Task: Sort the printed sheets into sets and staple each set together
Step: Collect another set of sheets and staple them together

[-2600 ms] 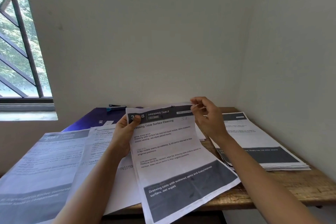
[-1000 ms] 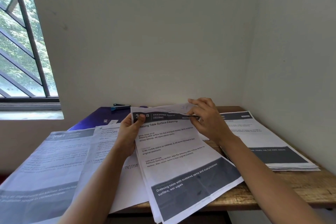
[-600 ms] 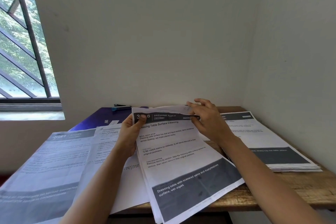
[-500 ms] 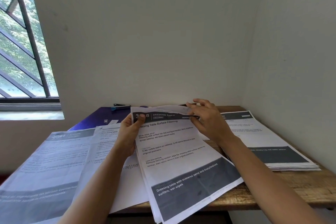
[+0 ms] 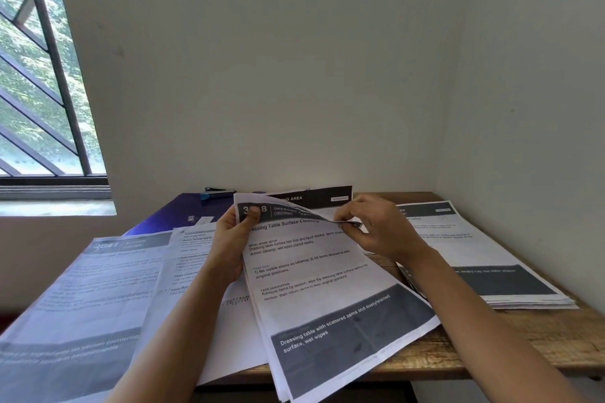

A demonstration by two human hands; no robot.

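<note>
My left hand (image 5: 234,239) grips the sheaf (image 5: 327,291) at its top left corner, thumb pressed over the printed number. My right hand (image 5: 376,229) pinches the top sheet (image 5: 294,235) at its upper right corner and curls it toward me, baring a rear sheet (image 5: 314,198) with a dark header just beyond the fingers. The sheaf sits between my 2 hands, its lower end hanging past the table (image 5: 556,337) edge, toward me.

The pinch is small and right at the corner, so a hard pull may crease or tear the paper. I cannot tell whether I hold 1 sheet or 2 there; thin pages cling, and a double pick would put a page in the wrong set. Only my left hand clamps the sheaf, at 1 corner, so as I peel, the pages below may fan out and slide off the overhanging end. Loose sheets (image 5: 108,288) lie under my left wrist and a stack (image 5: 484,258) lies just right of my right forearm; anything I drop could land on either and mix in. The stapler (image 5: 217,191) rests beyond my left hand by the wall, so reaching it means freeing a hand, and the set may shift out of line before I staple.
</note>
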